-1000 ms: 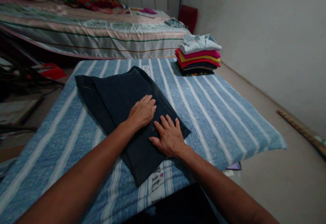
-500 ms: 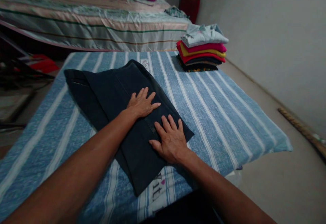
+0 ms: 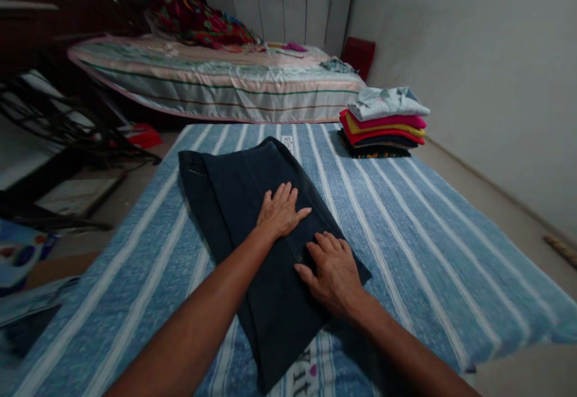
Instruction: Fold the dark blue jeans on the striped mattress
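A dark navy folded garment (image 3: 234,195), probably trousers, lies on a blue and white striped mattress (image 3: 406,216). My left hand (image 3: 280,212) rests flat on the middle of it, fingers stretched out and together. Just to the right and nearer to me, my right hand (image 3: 332,270) presses palm down on the garment's right edge, fingers slightly curled. Neither hand holds anything.
A stack of folded clothes (image 3: 383,123), pale blue on top with pink, yellow and red below, sits at the mattress's far right corner. A second mattress (image 3: 216,81) with a colourful bundle (image 3: 198,21) lies behind. Dark clutter (image 3: 58,138) fills the left floor. A wall (image 3: 487,72) runs along the right.
The view has swung up and to the left, so everything sits further right and lower in frame. My left hand's fingers have flattened out on the garment. My right hand has barely shifted.
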A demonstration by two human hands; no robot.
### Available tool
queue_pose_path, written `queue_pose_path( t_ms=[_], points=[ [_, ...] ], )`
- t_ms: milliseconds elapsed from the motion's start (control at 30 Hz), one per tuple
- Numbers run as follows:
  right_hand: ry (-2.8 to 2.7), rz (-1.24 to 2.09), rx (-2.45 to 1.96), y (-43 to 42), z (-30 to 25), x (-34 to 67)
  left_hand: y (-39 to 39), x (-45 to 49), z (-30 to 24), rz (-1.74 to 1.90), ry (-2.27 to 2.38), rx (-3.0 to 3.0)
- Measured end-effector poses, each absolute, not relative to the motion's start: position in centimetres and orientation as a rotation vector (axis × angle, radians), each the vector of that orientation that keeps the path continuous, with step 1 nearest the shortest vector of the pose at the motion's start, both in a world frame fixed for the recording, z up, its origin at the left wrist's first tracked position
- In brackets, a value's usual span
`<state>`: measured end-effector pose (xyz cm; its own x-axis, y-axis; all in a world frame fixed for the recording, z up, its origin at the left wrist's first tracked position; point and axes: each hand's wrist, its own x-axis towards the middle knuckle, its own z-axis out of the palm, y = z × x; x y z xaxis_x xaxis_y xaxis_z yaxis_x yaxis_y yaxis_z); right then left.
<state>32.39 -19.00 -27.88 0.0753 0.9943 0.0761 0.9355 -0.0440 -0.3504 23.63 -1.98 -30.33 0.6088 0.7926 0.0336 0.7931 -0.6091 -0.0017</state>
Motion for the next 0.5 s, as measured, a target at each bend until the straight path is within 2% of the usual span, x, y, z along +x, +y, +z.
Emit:
queue_pose_path(
  t_ms=[233, 500],
  points=[
    [-1.792, 0.246, -2.12, -11.9, -26.9, 34.3, -2.2, 23.0, -30.7, -0.196, -1.377, -2.801],
    [-1.44, 0.65, -2.184, -4.4, -27.5, 36.2, -2.2, 22.6, -31.2, -0.35, -1.379, -2.787]
  ],
)
